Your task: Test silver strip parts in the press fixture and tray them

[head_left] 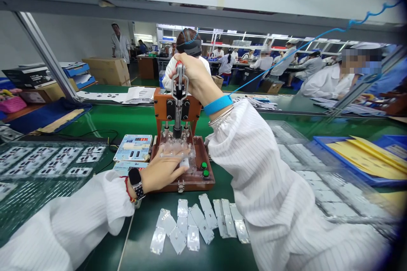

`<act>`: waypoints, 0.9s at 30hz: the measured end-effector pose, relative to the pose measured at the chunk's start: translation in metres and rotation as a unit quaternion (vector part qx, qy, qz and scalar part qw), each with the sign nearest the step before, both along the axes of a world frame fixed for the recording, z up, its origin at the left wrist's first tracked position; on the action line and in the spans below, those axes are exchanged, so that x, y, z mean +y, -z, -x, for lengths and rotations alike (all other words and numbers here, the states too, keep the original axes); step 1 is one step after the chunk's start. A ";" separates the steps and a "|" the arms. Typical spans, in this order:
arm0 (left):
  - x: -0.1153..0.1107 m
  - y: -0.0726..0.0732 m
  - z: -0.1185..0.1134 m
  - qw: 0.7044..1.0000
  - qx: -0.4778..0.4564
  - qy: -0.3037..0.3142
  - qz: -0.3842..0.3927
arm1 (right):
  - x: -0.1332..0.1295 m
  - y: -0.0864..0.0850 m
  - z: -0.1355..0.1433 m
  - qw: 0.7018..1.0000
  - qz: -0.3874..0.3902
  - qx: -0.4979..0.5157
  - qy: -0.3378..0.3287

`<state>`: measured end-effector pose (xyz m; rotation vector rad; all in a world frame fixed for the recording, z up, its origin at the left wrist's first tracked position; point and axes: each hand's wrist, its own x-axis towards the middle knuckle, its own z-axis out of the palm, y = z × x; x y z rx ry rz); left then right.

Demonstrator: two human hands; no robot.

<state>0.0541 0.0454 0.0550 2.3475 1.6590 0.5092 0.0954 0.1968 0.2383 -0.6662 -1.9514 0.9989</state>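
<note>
A toggle-clamp fixture [178, 110] with an orange upright and a brown base stands in the middle of the bench. My right hand [192, 74], a blue strap at its wrist, is closed round the red-tipped lever at the top. Down at the base, my left hand [165, 171] reaches in from the left, its fingers spread beneath the clear plate [174, 148]; the fingertips show only through the plastic. Beside a white piece [184, 163] in the fixture lies the left thumb. Several flat silvery pieces [193, 220] lie on the green mat in front.
Left of the fixture sits a white box with a red digital display [132, 147]. Trays of parts lie at the left [41, 161] and right [321, 186]. A blue bin [359, 169] holds yellow sheets. A blue coiled cord [270, 67] runs from the right wrist. People work beyond the bench.
</note>
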 end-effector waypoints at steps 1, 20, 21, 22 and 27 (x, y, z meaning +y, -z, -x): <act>-0.007 0.000 -0.002 1.000 0.011 0.007 -0.019 | 0.000 -0.001 -0.001 0.999 0.033 0.011 -0.012; -0.058 0.048 0.137 0.994 0.046 -0.048 0.085 | -0.115 0.102 -0.071 0.898 -0.437 0.020 0.045; -0.054 0.050 0.138 0.992 0.061 -0.042 0.103 | -0.114 0.103 -0.069 0.900 -0.432 0.029 0.046; -0.051 0.051 0.137 0.990 0.075 -0.038 0.113 | -0.114 0.102 -0.068 0.900 -0.431 0.040 0.044; -0.048 0.055 0.134 0.988 0.101 -0.014 0.120 | -0.114 0.099 -0.064 0.894 -0.437 0.090 0.037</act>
